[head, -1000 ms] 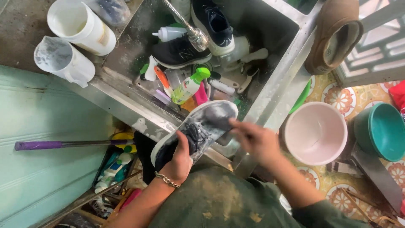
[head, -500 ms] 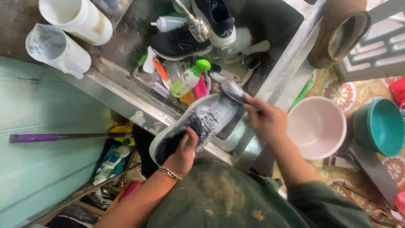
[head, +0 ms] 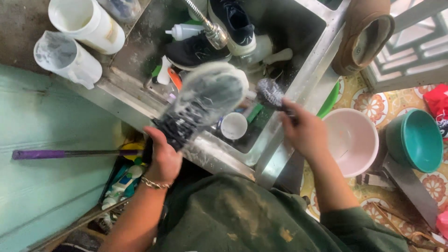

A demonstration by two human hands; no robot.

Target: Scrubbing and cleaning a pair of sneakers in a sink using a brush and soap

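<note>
Two hands mid-frame: left hand (head: 163,156) gripping soapy shoe (head: 205,105) sole-up, right hand (head: 305,130) clenched around scrub brush (head: 270,93) over sink (head: 308,79).

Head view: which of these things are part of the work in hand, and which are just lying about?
In use:
- soapy shoe, sole up, held by the left hand
- scrub brush, held by the right hand
- steel sink beneath them

Lying about:
- two white jugs
- pink basin
- teal basin
- brown boot
- purple-handled tool

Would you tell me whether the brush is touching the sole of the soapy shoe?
Apart. The head view shows the brush in the right hand with a gap before the shoe held by the left hand.
</note>
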